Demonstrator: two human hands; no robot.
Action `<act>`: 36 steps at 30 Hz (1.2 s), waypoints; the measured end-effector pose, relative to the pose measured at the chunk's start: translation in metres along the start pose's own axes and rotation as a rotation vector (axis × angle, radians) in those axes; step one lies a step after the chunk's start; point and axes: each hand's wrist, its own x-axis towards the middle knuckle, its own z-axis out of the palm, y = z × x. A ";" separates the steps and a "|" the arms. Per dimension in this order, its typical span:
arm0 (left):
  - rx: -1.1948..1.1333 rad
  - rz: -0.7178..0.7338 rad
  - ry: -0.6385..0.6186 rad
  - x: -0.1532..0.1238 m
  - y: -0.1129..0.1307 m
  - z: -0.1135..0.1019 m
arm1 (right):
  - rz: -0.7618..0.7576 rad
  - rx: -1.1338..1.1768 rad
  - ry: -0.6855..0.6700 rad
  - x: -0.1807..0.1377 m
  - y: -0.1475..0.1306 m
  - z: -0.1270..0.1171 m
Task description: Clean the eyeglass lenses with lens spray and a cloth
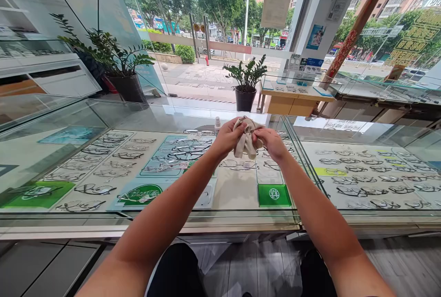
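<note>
Above the glass counter, my left hand (228, 138) is closed on a beige cloth (245, 146), bunched up and hanging below the fingers. A thin dark rim of a pair of glasses (251, 121) shows at the top of the cloth; the rest is wrapped or hidden. My right hand (272, 142) pinches the glasses at their right side, with cloth against its fingertips. Just behind my left hand, a small clear spray bottle (217, 124) stands on the counter.
Under the glass top of the display counter (234, 193) lie rows of glasses (188, 150) and a green card (274, 195). Another showcase (372, 205) adjoins at right. Potted plants (245, 97) and a wooden display table (292, 104) stand beyond, before a large window.
</note>
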 end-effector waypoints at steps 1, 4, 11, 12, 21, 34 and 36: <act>-0.016 -0.009 -0.024 0.000 0.001 0.000 | -0.002 0.004 0.003 0.000 -0.001 0.000; -0.051 -0.046 -0.093 -0.002 0.003 -0.001 | -0.012 0.021 0.009 -0.001 -0.003 0.000; -0.022 -0.034 -0.006 -0.003 0.003 0.002 | 0.014 0.018 -0.096 0.001 0.005 0.001; -0.017 -0.027 0.011 -0.003 0.003 0.003 | 0.023 0.023 -0.117 0.001 0.006 0.001; -0.015 -0.029 0.085 -0.002 -0.003 0.006 | 0.016 0.011 -0.110 0.001 0.004 0.005; -0.134 -0.075 -0.056 -0.004 -0.002 0.004 | 0.030 0.058 -0.005 0.000 -0.001 0.002; -0.135 -0.081 -0.087 -0.005 0.000 0.005 | 0.036 0.072 -0.003 -0.001 -0.001 0.002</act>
